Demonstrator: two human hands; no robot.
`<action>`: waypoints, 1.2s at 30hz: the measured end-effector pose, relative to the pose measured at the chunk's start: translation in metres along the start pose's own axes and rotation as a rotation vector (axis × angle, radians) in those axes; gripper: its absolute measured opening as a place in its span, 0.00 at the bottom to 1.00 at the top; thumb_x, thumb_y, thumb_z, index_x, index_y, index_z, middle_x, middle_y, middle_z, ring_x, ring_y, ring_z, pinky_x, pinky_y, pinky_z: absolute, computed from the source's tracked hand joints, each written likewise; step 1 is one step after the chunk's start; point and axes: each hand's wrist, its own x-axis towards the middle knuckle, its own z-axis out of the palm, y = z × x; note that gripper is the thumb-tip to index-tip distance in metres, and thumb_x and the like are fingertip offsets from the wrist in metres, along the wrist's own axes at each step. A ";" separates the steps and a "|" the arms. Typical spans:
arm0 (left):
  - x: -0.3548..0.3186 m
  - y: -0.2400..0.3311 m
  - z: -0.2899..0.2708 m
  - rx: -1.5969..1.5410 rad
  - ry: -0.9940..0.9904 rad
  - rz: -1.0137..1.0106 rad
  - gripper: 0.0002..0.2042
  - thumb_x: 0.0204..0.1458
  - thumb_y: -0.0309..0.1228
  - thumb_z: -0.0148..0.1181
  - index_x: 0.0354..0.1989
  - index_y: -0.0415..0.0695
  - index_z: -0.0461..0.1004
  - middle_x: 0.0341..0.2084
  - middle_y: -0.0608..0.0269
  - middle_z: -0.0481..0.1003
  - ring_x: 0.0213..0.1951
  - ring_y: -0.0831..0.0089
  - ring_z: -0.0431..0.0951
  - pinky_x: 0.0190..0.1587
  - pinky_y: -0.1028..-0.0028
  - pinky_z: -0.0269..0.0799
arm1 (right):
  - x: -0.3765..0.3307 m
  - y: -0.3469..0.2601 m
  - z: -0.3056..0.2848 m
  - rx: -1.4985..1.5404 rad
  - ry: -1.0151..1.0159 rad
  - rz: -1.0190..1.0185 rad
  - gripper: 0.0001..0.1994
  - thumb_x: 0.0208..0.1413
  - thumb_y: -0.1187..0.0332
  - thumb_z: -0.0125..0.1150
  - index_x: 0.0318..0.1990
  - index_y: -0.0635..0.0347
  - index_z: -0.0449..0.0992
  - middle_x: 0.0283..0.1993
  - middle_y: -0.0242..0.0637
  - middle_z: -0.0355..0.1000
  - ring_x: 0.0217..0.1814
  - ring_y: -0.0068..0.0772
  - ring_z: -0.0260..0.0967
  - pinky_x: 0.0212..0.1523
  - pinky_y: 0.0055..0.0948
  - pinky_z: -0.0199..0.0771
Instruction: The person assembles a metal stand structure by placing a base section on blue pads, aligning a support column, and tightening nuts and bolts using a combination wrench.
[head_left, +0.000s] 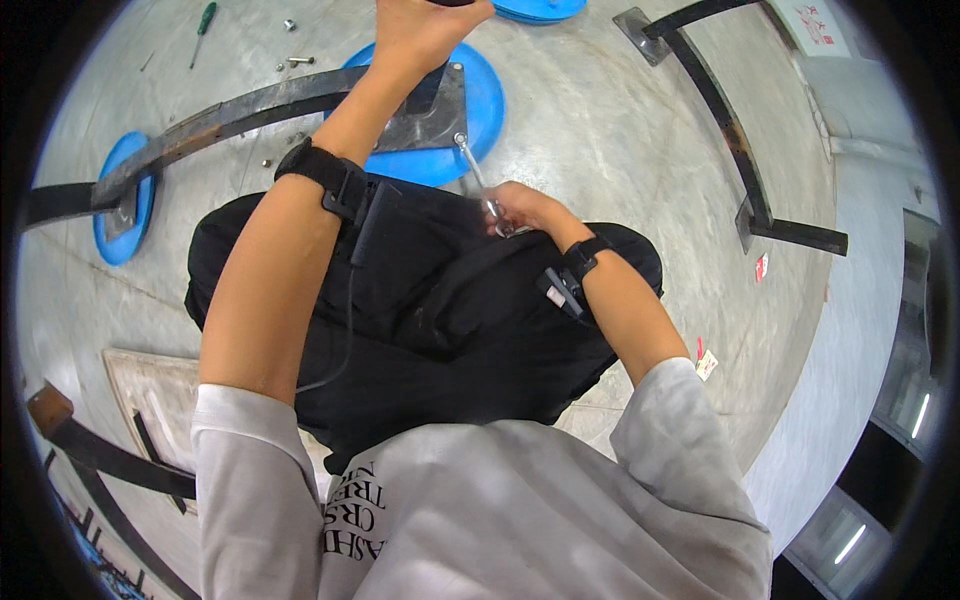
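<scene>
My right hand [515, 208] is closed round a silver wrench [473, 164] near my knees. The wrench's far end sits at the corner of a dark square metal plate [415, 130], where a bolt appears to be. That plate lies on a round blue disc [488, 98] and carries an upright black steel post [430, 92]. At the top edge of the picture my left hand [425, 38] grips the post's dark upper part, which is partly cut off by the frame. Black straps with small devices circle both my wrists.
A long black steel bar [240, 118] runs left to another blue disc [123, 235]. A green-handled screwdriver [204, 28] and several bolts and nuts [298, 61] lie on the concrete floor. Another black steel frame [715, 95] lies at the right, near the wall.
</scene>
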 end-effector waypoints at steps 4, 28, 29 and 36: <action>0.001 0.009 -0.002 -0.107 -0.089 -0.171 0.31 0.28 0.23 0.59 0.48 0.42 0.61 0.27 0.61 0.68 0.27 0.74 0.68 0.29 0.74 0.66 | 0.014 -0.007 -0.011 -0.162 -0.040 0.028 0.21 0.56 0.52 0.43 0.26 0.63 0.67 0.17 0.39 0.66 0.17 0.35 0.67 0.22 0.33 0.71; 0.001 0.011 -0.010 -0.080 -0.185 -0.270 0.30 0.30 0.26 0.59 0.48 0.40 0.59 0.27 0.62 0.67 0.28 0.73 0.67 0.32 0.72 0.66 | -0.051 -0.085 -0.048 -0.951 0.457 -0.866 0.15 0.52 0.60 0.53 0.29 0.65 0.72 0.23 0.52 0.67 0.25 0.48 0.66 0.28 0.40 0.63; 0.000 0.007 -0.014 -0.103 -0.242 -0.240 0.34 0.31 0.27 0.60 0.53 0.41 0.56 0.31 0.58 0.68 0.33 0.73 0.68 0.37 0.72 0.66 | -0.049 -0.072 -0.039 -0.935 0.458 -0.814 0.14 0.52 0.60 0.52 0.30 0.64 0.73 0.26 0.52 0.69 0.30 0.50 0.67 0.32 0.41 0.65; 0.006 -0.052 -0.102 0.260 -0.488 0.012 0.31 0.41 0.30 0.61 0.55 0.43 0.53 0.47 0.49 0.64 0.49 0.63 0.65 0.49 0.73 0.60 | 0.001 -0.019 0.046 -0.274 0.189 -0.499 0.10 0.51 0.66 0.51 0.30 0.64 0.73 0.21 0.40 0.69 0.23 0.33 0.68 0.27 0.30 0.69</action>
